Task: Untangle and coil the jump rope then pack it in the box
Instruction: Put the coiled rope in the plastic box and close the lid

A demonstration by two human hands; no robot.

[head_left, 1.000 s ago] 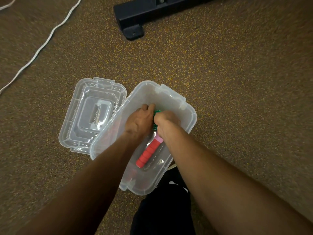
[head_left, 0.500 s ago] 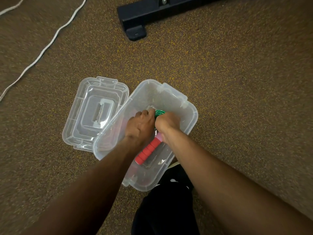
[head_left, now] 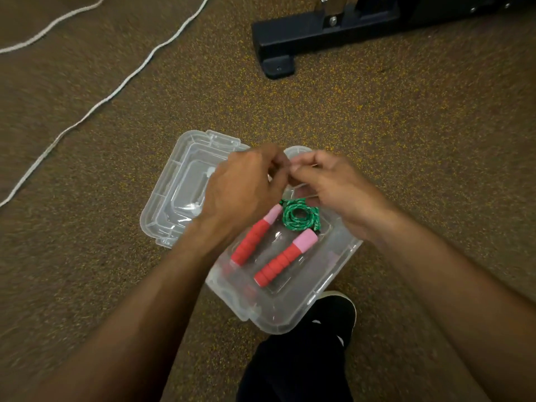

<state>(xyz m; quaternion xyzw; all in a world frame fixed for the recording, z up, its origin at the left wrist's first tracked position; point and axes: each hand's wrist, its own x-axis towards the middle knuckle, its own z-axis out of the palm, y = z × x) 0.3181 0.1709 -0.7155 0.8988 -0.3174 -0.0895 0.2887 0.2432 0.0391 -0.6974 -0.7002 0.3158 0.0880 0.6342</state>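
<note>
The clear plastic box (head_left: 301,314) sits on the carpet in front of me. Inside it lies the jump rope: a coil of green cord (head_left: 301,217) at the far end and two red handles with pink tips, one on the left (head_left: 255,237) and one on the right (head_left: 285,261). My left hand (head_left: 246,187) and my right hand (head_left: 333,187) hover above the far end of the box, fingertips close together, blurred. Neither hand touches the rope. The box's far rim is hidden behind my hands.
The clear lid (head_left: 179,192) lies upside down on the carpet, left of the box and touching it. A white cord (head_left: 116,91) runs across the floor at the upper left. A black equipment base (head_left: 304,39) stands at the top. My black shoe (head_left: 333,317) is beside the box's near corner.
Both hands have let go of the rope and lifted out of the box. The coil and both handles now lie uncovered inside it.
</note>
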